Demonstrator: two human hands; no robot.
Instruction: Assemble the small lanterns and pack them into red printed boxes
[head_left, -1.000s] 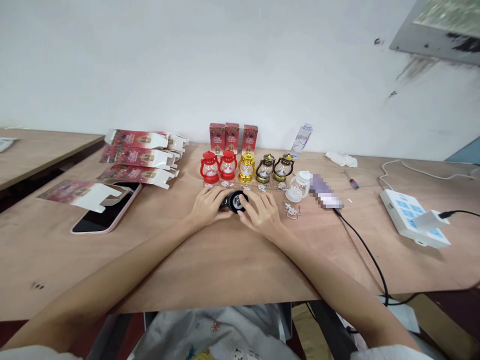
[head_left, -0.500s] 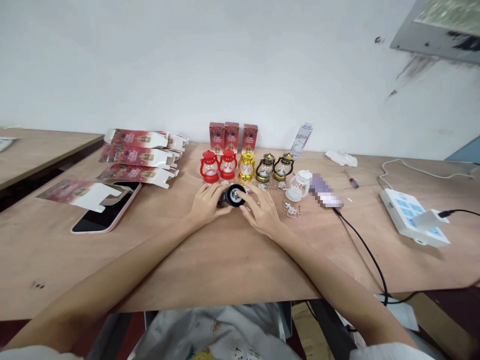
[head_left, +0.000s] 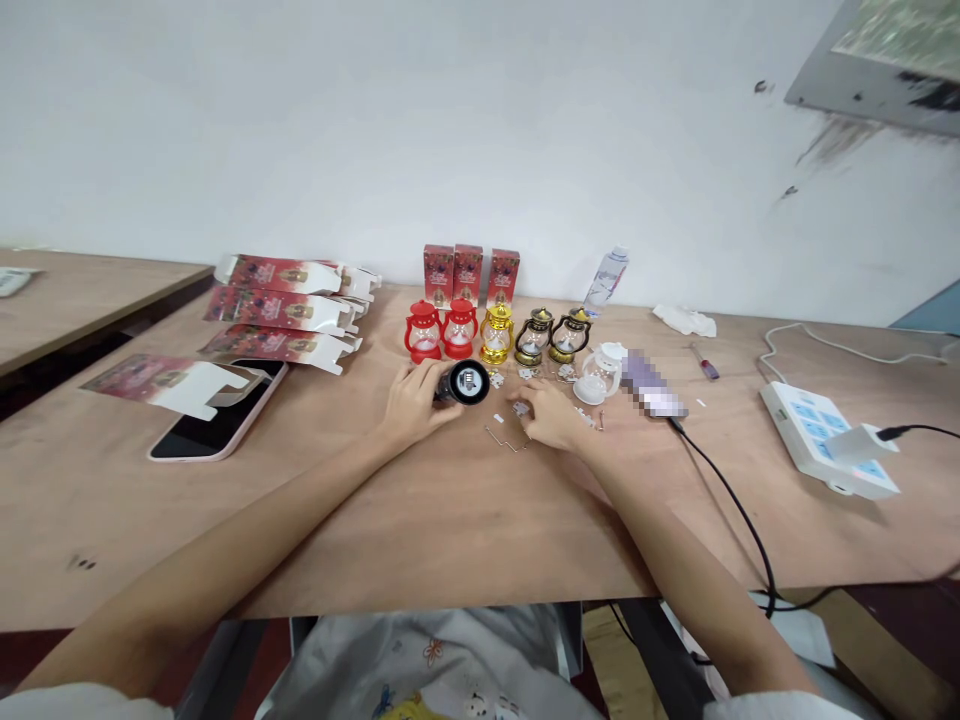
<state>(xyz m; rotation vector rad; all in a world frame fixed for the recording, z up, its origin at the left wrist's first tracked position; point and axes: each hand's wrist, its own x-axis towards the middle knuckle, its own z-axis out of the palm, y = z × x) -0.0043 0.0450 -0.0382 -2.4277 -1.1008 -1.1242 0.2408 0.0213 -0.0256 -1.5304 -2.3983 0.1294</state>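
My left hand point(head_left: 414, 402) is closed round a small black lantern point(head_left: 451, 384), tipped so that its round base faces me. A pale disc with metal contacts shows inside that base. To the right of it, my right hand point(head_left: 555, 414) has its fingertips pinched at a small white part point(head_left: 520, 408). A bent thin wire point(head_left: 510, 440) lies just below those fingers. Behind the hands stand two red lanterns point(head_left: 425, 332), a gold lantern point(head_left: 496, 335) and two bronze-black lanterns point(head_left: 533, 338). A white lantern point(head_left: 599, 374) leans over to the right, with small white parts and wires near it.
Flattened red boxes point(head_left: 277, 310) and a phone point(head_left: 217, 425) lie at left. Upright red boxes point(head_left: 468, 275) and a bottle point(head_left: 606, 280) stand at the back. At right are a blurred purple device point(head_left: 652, 385), a screwdriver point(head_left: 705, 364), a tissue point(head_left: 684, 320), a power strip point(head_left: 817, 430) and cables.
My right hand has left the black lantern's base and moved right and down to the small parts on the table. The left hand keeps the lantern in nearly the same place.
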